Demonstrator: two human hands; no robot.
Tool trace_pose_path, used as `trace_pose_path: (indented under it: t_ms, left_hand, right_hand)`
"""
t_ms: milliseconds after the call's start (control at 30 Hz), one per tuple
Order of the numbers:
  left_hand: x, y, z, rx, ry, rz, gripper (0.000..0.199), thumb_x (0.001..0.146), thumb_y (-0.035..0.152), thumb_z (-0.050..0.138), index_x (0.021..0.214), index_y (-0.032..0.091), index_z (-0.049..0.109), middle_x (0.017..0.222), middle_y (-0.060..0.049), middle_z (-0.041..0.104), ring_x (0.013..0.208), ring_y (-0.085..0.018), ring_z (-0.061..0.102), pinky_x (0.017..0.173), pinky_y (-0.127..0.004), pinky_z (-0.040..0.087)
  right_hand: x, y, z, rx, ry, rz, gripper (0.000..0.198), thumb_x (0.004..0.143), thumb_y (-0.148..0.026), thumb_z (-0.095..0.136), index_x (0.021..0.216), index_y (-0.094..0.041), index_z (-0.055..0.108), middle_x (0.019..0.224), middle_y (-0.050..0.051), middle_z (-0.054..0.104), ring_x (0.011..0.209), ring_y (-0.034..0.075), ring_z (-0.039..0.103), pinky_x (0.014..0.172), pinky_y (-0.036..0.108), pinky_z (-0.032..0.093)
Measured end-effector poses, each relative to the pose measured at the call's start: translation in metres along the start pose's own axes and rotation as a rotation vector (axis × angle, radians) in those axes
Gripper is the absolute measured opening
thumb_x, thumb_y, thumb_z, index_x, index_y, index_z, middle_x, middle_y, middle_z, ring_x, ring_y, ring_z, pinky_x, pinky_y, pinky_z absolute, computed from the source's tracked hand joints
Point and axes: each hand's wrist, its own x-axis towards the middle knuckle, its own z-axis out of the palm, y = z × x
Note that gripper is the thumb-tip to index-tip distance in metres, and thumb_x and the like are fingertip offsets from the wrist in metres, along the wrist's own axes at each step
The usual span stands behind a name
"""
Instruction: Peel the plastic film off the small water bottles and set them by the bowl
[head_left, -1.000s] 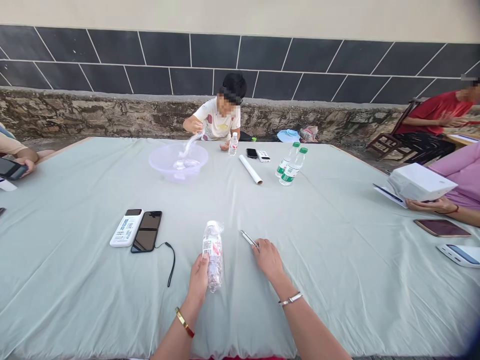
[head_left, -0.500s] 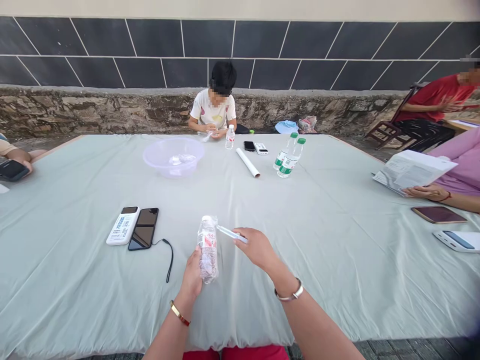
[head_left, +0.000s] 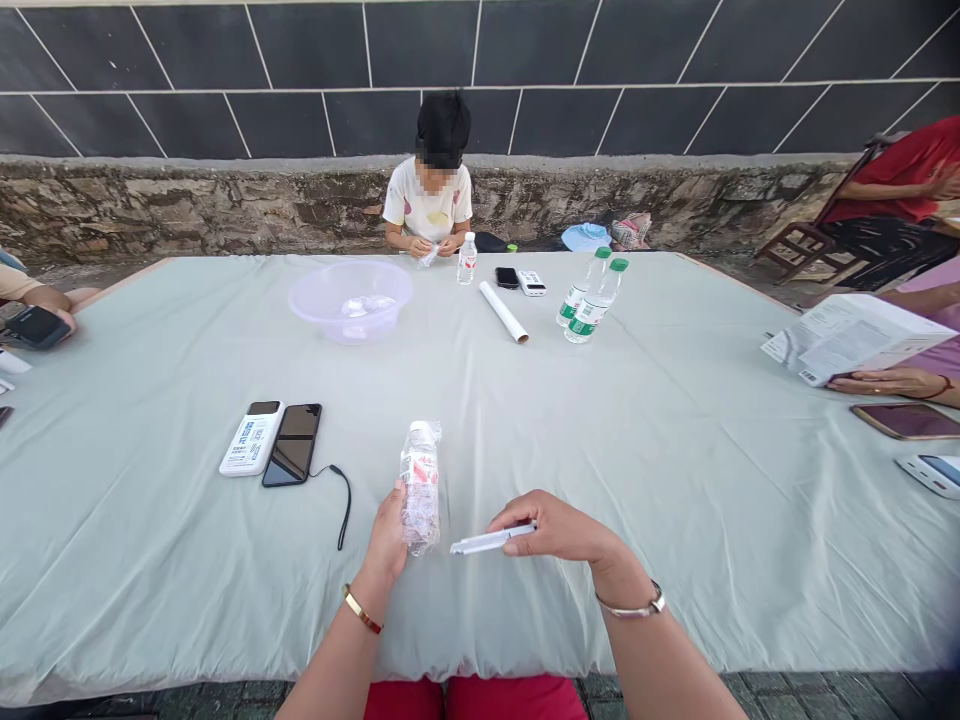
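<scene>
OK, outdoor spot: big tbl under a pale grey-green cloth (head_left: 525,420), wrinkled, esp. along the near edge, w/ paving (head_left: 787,695) below. Far side = dark tiled wall (head_left: 420,45) w/ pale joints, rough stone base (head_left: 262,205) under it. Person opp. (head_left: 427,200) sits at the far edge, both hands on sth clear, small btl (head_left: 466,260) upright just beside. Nr them, pale purple basin (head_left: 315,300) w/ clear/white stuff in it; further R, white roll (head_left: 502,312) lying at a slant and a pair of green-cap btls (head_left: 589,316) standing close tog. R side: person in pink (head_left: 937,345) w/ white box (head_left: 862,335) in hand; person in red (head_left: 915,175) sits behind, off the tbl. Nr L: white pwr bank (head_left: 251,440) flat next to black phone (head_left: 292,447). Wrapped btl (head_left: 421,490) is nr the front edge, centre, b/w the hands; white cap at the far end, base twd wearer, long axis roughly straight away from wearer; can't tell if base touches cloth. L hand (head_left: 386,535) grips its L side, thumb showing, other fingers mostly hidden. R hand (head_left: 555,527) pinches slim white tool (head_left: 480,542) b/w thumb & fingers; its axis runs nearly crosswise, free end pointing L & a bit twd wearer, nr the btl's base but apart from it.
</scene>
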Motion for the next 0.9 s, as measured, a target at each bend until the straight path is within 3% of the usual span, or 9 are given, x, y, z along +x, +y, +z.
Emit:
trace_pose_path:
  t_ms: [67,167,233,367,467,567,700,767,900]
  left_hand:
    - [0.001,-0.001,0.000,-0.003,-0.001,-0.004,0.057,0.074,0.064,0.058,0.101,0.014,0.065,0.088,-0.009,0.070,0.078,-0.023,0.067,0.067,-0.033,0.052]
    - [0.003,-0.003,-0.002,-0.014,-0.016,-0.015,0.055,0.075,0.063,0.057,0.101,0.014,0.065,0.087,-0.008,0.070,0.073,-0.021,0.066,0.069,-0.034,0.052]
    - [0.004,-0.003,-0.002,-0.010,-0.022,-0.015,0.055,0.076,0.063,0.057,0.100,0.014,0.065,0.087,-0.008,0.070,0.073,-0.021,0.066,0.068,-0.034,0.052]
    - [0.002,-0.002,-0.001,-0.017,-0.021,-0.007,0.057,0.074,0.063,0.059,0.101,0.013,0.065,0.086,-0.009,0.070,0.072,-0.022,0.066,0.066,-0.034,0.052]
    - [-0.001,0.000,-0.001,-0.029,-0.036,-0.014,0.060,0.073,0.064,0.061,0.102,0.012,0.065,0.087,-0.011,0.070,0.073,-0.023,0.067,0.067,-0.035,0.052]
    - [-0.002,-0.001,-0.002,-0.037,-0.087,-0.005,0.061,0.074,0.065,0.058,0.106,0.013,0.065,0.092,-0.012,0.070,0.075,-0.024,0.067,0.069,-0.036,0.051]
    - [-0.004,-0.006,-0.005,-0.043,-0.146,0.028,0.058,0.077,0.065,0.055,0.103,0.015,0.067,0.098,-0.012,0.070,0.085,-0.024,0.065,0.078,-0.037,0.050]
    - [-0.005,-0.009,-0.006,0.039,-0.147,0.062,0.057,0.078,0.067,0.051,0.097,0.016,0.068,0.092,-0.011,0.070,0.083,-0.025,0.064,0.076,-0.036,0.050]
    - [-0.007,-0.010,-0.003,0.391,-0.063,0.218,0.055,0.078,0.069,0.047,0.073,0.017,0.064,0.067,-0.006,0.064,0.065,-0.021,0.057,0.059,-0.031,0.044]
  right_hand:
    - [0.011,0.016,-0.004,-0.027,0.213,0.059,0.029,0.078,-0.041,0.060,0.095,-0.023,0.074,0.083,0.002,0.070,0.072,0.017,0.058,0.065,0.026,0.043]
    - [0.032,0.042,-0.003,-0.206,0.737,0.216,0.031,0.081,-0.035,0.051,0.100,-0.021,0.071,0.094,0.006,0.069,0.084,0.022,0.060,0.076,0.032,0.045]
    - [0.045,0.058,0.003,-0.358,0.979,0.337,0.034,0.082,-0.032,0.048,0.104,-0.019,0.070,0.098,0.010,0.066,0.090,0.024,0.059,0.081,0.036,0.044]
    - [0.054,0.077,0.018,-0.556,1.097,0.439,0.036,0.084,-0.031,0.047,0.112,-0.019,0.066,0.110,0.014,0.060,0.100,0.028,0.053,0.089,0.041,0.040]
    - [0.055,0.072,0.030,-0.548,1.186,0.374,0.042,0.083,-0.034,0.048,0.121,-0.021,0.060,0.122,0.014,0.054,0.110,0.030,0.047,0.095,0.046,0.036]
    - [0.064,0.049,0.050,-0.272,1.092,0.173,0.041,0.082,-0.039,0.047,0.116,-0.020,0.060,0.115,0.012,0.058,0.102,0.027,0.052,0.092,0.043,0.040]
    - [0.086,0.012,0.082,0.351,0.585,0.011,0.046,0.082,-0.058,0.045,0.107,-0.023,0.062,0.087,0.005,0.065,0.074,0.020,0.058,0.069,0.033,0.048]
    - [0.092,0.002,0.091,0.578,0.425,-0.022,0.047,0.081,-0.062,0.047,0.102,-0.022,0.063,0.082,0.003,0.066,0.072,0.018,0.059,0.066,0.031,0.048]
    - [0.092,0.000,0.093,0.802,0.507,-0.060,0.044,0.073,-0.053,0.063,0.100,-0.019,0.061,0.088,0.005,0.069,0.079,0.021,0.064,0.075,0.034,0.051]
